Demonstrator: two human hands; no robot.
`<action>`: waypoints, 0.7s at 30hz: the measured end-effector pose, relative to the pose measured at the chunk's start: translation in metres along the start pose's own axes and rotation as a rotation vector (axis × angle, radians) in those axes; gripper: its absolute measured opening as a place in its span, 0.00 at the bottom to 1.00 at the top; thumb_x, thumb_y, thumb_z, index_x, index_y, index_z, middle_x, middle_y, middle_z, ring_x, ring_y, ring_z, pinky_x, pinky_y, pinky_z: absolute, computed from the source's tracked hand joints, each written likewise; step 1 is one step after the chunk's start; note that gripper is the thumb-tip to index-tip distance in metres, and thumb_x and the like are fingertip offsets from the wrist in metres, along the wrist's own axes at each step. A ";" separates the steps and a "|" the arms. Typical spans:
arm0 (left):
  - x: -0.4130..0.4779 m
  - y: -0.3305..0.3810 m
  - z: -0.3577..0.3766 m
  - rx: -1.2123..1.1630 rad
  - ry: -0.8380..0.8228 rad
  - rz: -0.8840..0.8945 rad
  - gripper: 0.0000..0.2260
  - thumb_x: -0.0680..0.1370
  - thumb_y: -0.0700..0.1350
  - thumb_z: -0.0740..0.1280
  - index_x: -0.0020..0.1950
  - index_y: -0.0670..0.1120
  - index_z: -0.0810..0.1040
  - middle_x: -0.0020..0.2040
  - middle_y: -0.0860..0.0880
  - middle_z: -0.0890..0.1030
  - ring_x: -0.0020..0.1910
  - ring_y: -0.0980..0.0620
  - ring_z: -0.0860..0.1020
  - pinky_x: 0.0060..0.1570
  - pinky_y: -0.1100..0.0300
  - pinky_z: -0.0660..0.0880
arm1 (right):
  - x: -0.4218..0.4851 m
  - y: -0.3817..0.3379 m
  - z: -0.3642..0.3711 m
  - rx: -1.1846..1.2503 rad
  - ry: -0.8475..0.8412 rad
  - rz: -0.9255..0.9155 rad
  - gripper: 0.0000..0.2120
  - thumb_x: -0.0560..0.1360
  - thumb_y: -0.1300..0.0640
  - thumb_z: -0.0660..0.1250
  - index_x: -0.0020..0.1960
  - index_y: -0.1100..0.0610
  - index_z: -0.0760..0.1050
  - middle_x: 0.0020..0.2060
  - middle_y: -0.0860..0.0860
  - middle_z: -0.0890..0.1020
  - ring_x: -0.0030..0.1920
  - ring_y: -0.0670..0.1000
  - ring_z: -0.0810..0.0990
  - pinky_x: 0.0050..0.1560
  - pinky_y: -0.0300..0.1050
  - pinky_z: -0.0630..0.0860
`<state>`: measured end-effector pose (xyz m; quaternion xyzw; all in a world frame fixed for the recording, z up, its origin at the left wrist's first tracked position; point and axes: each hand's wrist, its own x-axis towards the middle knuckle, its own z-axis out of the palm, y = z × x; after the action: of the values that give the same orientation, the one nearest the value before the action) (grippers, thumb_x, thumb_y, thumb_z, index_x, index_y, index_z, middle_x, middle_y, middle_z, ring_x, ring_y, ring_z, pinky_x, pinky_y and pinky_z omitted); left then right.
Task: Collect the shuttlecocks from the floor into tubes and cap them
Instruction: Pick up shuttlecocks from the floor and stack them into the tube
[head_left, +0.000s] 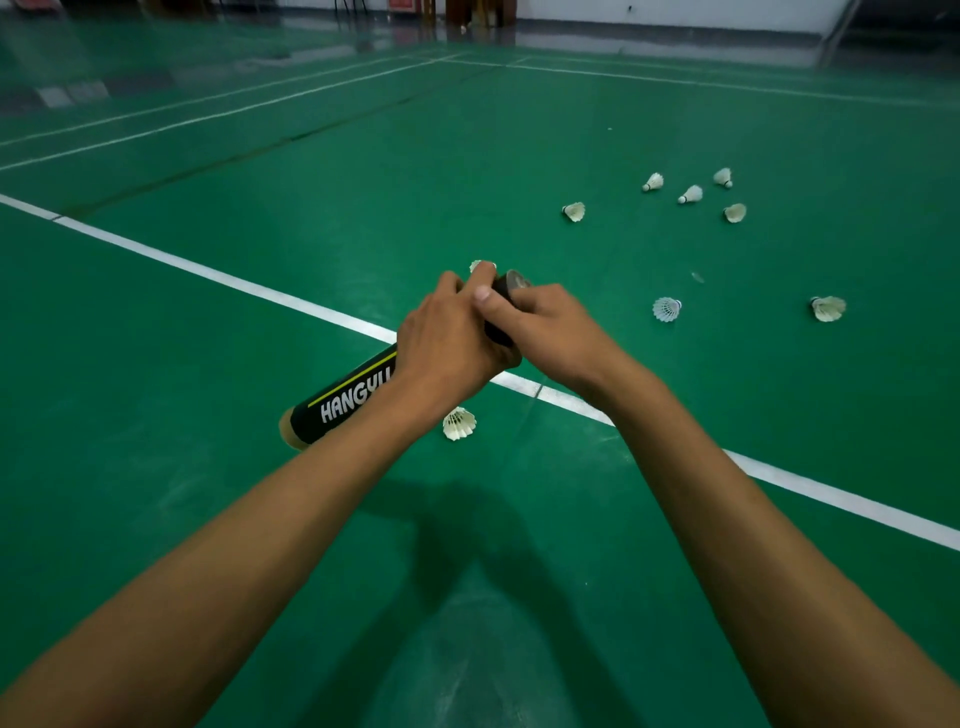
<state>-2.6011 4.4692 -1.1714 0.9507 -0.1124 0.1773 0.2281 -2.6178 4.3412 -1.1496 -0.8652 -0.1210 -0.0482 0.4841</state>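
Fingers (451, 285) round tube (337, 400); shuttlecocks (666, 309) beyond.

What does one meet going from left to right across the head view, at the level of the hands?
The black HANGYU tube, left hand, right hand, shuttlecock right of the hands, rightmost shuttlecock.

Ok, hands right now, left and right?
Left hand: grips the black tube.
Right hand: grips the same tube near its far end.
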 end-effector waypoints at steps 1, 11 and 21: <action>0.003 -0.003 0.001 -0.008 -0.004 -0.001 0.21 0.74 0.56 0.71 0.62 0.52 0.69 0.50 0.48 0.73 0.47 0.38 0.78 0.42 0.53 0.68 | 0.003 0.001 0.004 -0.007 0.065 -0.015 0.24 0.80 0.43 0.65 0.42 0.64 0.80 0.34 0.53 0.79 0.37 0.52 0.78 0.44 0.47 0.76; 0.008 -0.013 0.021 -0.207 -0.069 -0.073 0.29 0.71 0.54 0.77 0.66 0.52 0.67 0.56 0.44 0.74 0.53 0.35 0.79 0.50 0.46 0.75 | 0.016 -0.009 0.014 -0.105 0.188 0.165 0.18 0.80 0.49 0.65 0.38 0.59 0.81 0.27 0.43 0.77 0.31 0.44 0.74 0.40 0.44 0.72; 0.016 -0.034 0.004 -0.151 -0.082 -0.111 0.36 0.70 0.54 0.76 0.74 0.56 0.64 0.56 0.45 0.74 0.55 0.37 0.79 0.50 0.48 0.73 | 0.050 -0.026 0.032 -0.130 0.173 0.178 0.23 0.81 0.44 0.63 0.34 0.60 0.74 0.31 0.55 0.74 0.34 0.52 0.70 0.38 0.46 0.68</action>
<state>-2.5755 4.4953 -1.1817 0.9421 -0.0817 0.1162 0.3037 -2.5770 4.3900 -1.1347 -0.8946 0.0017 -0.0871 0.4382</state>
